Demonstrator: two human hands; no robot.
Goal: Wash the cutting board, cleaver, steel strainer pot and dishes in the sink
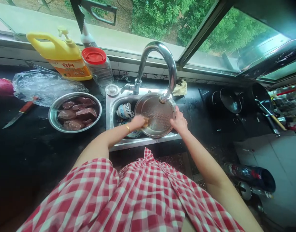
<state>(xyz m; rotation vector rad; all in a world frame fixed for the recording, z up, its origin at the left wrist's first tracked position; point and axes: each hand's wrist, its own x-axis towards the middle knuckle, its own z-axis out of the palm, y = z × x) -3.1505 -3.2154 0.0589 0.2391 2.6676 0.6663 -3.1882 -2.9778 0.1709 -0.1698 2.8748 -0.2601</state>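
1 round metal strainer (161, 119) (dotted base) faces up over the sink (128, 144).

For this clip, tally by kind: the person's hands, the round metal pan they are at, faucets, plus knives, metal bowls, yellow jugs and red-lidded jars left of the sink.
Left hand and right hand: 2
Round metal pan: 1
Faucet: 1
Knife: 1
Metal bowl: 1
Yellow jug: 1
Red-lidded jar: 1
Total: 8

Head-worn view, facing forward and down, close above sink (109, 111)
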